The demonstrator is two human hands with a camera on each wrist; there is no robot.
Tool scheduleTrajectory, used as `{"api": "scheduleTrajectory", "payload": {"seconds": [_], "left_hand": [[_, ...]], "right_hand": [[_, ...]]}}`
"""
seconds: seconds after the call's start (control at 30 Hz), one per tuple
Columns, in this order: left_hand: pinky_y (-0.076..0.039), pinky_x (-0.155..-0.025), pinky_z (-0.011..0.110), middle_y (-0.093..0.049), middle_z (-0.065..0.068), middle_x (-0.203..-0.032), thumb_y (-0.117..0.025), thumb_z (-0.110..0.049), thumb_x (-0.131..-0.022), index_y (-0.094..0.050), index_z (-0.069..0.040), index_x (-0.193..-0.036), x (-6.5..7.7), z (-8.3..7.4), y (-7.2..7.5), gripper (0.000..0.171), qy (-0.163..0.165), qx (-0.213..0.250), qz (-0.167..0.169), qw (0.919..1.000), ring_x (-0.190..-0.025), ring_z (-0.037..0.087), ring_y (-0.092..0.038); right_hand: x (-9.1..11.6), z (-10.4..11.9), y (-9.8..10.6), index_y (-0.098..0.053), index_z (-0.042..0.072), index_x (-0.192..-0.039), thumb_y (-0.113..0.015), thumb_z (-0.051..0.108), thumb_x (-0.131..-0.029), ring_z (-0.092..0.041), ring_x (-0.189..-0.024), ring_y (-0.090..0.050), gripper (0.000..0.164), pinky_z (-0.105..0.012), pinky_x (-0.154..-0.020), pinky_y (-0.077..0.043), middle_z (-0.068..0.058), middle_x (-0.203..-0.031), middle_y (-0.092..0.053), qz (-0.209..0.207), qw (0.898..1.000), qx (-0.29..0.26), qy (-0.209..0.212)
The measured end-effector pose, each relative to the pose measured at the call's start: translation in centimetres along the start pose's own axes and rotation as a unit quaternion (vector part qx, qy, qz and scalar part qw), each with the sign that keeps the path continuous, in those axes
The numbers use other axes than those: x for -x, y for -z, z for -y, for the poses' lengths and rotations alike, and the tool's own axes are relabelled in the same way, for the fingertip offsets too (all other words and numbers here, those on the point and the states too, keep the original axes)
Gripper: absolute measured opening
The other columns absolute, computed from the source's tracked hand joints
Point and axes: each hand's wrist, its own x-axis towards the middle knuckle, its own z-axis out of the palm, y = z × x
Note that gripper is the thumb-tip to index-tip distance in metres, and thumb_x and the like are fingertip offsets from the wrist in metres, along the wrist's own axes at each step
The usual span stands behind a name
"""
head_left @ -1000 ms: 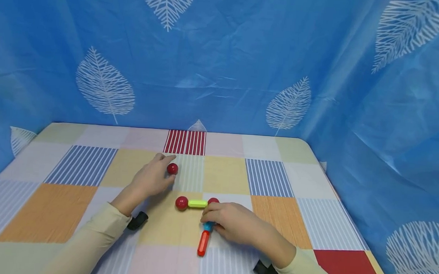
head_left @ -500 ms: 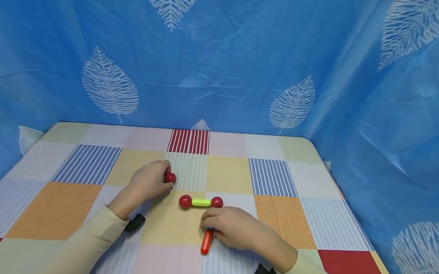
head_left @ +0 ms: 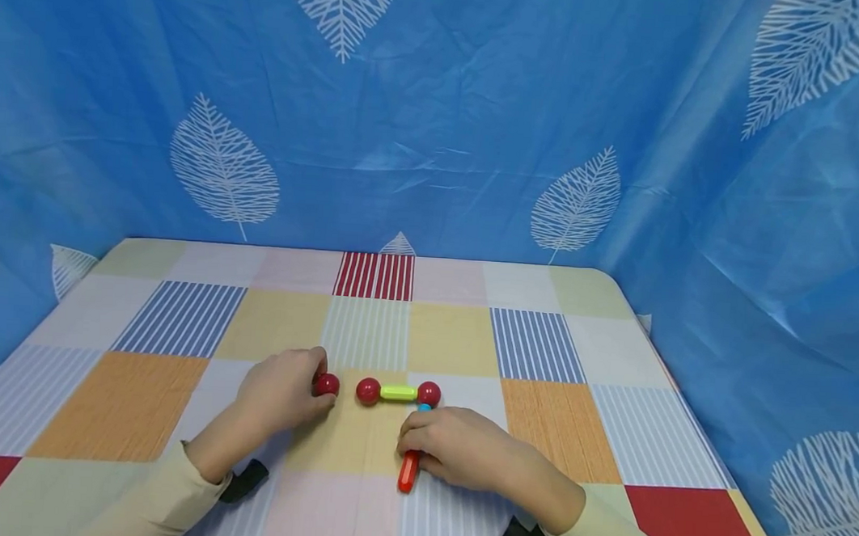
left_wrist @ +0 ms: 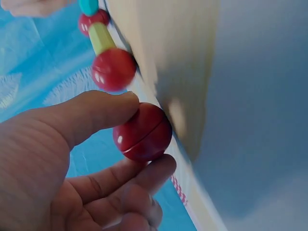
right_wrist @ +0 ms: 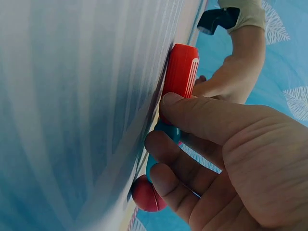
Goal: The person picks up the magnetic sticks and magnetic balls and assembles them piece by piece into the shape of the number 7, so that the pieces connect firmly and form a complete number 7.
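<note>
My left hand (head_left: pixel 280 390) pinches a loose glossy red ball (left_wrist: pixel 144 132) between thumb and fingertips, low over the tabletop. Just right of it lies a yellow-green rod (head_left: pixel 398 393) with one red ball (head_left: pixel 368 392) at its left end and another red ball (head_left: pixel 428 393) at its right end. My right hand (head_left: pixel 460 444) holds a red rod (right_wrist: pixel 182 70) joined to a blue piece (right_wrist: pixel 167 130), thumb on the red part and fingers along the blue. The blue tip meets the right-end ball in the head view; fingers hide the middle of this stick.
A patchwork-patterned cloth covers the table (head_left: pixel 344 506). Behind it and along both sides hangs a blue curtain (head_left: pixel 437 123) with white leaf prints. Each wrist wears a black camera mount, such as the left mount (head_left: pixel 245 482).
My left hand has closed on the loose red ball and drawn it nearer, beside the left-end ball. My right hand has shifted its grip, with the stick's blue tip now at the right-end ball.
</note>
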Motion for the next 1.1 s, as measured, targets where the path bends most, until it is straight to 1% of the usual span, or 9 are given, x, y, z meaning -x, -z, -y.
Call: {"api": "scheduleTrajectory", "payload": {"seconds": [0.17,0.3,0.43,0.63,0.87,1.1], "left_hand": [[-0.039,-0.048,0.029,-0.050,-0.002,-0.067,-0.084,-0.029,-0.073,-0.058,-0.008,-0.087,1.4,-0.8,-0.4,0.035,0.004,0.002,0.009,1.0000,-0.056,0.015,-0.047],[-0.038,-0.047,0.029,-0.049,-0.003,-0.066,-0.084,-0.028,-0.072,-0.058,-0.010,-0.086,2.1,-1.4,-0.8,0.035,-0.006,0.008,0.001,0.9999,-0.056,0.013,-0.046],[-0.037,-0.047,0.029,-0.047,-0.004,-0.066,-0.085,-0.027,-0.072,-0.057,-0.011,-0.084,2.6,-2.0,-1.2,0.034,-0.017,0.008,-0.010,0.9998,-0.055,0.013,-0.045],[-0.037,-0.048,0.028,-0.047,-0.006,-0.066,-0.085,-0.028,-0.072,-0.058,-0.012,-0.085,3.0,-2.7,-1.7,0.034,-0.025,0.011,-0.006,0.9996,-0.056,0.011,-0.044],[-0.037,-0.047,0.027,-0.047,-0.008,-0.065,-0.085,-0.029,-0.071,-0.058,-0.013,-0.083,3.6,-3.5,-2.0,0.034,-0.042,0.011,-0.011,0.9990,-0.055,0.009,-0.043],[-0.036,-0.046,0.025,-0.045,-0.009,-0.062,-0.085,-0.030,-0.070,-0.058,-0.013,-0.082,4.6,-4.5,-1.9,0.034,-0.071,0.010,0.004,0.9974,-0.055,0.008,-0.042]], "right_hand": [[0.0,0.2,0.0,-0.072,0.021,-0.103,-0.073,0.016,-0.088,0.001,-0.101,-0.058,0.016,-0.020,-0.087,-0.047,0.014,-0.104,-0.064,0.004,1.000,0.001,0.000],[0.0,0.1,-0.1,-0.073,0.021,-0.103,-0.074,0.016,-0.087,0.001,-0.101,-0.059,0.017,-0.020,-0.088,-0.047,0.014,-0.104,-0.064,0.006,1.000,0.003,-0.001],[0.1,0.1,-0.1,-0.072,0.020,-0.103,-0.074,0.015,-0.088,0.001,-0.100,-0.059,0.017,-0.020,-0.087,-0.047,0.015,-0.103,-0.064,0.005,1.000,0.001,0.001],[0.3,0.3,-0.1,-0.072,0.021,-0.102,-0.072,0.014,-0.089,0.002,-0.099,-0.058,0.015,-0.019,-0.086,-0.047,0.015,-0.102,-0.064,0.005,1.000,-0.012,0.007],[0.3,0.5,0.0,-0.072,0.022,-0.102,-0.072,0.015,-0.089,0.003,-0.097,-0.058,0.014,-0.019,-0.085,-0.047,0.016,-0.101,-0.063,0.014,1.000,-0.008,0.005],[0.2,0.5,0.1,-0.072,0.021,-0.102,-0.072,0.017,-0.089,0.002,-0.097,-0.058,0.014,-0.020,-0.086,-0.047,0.016,-0.101,-0.064,0.018,1.000,-0.010,0.002]]}}
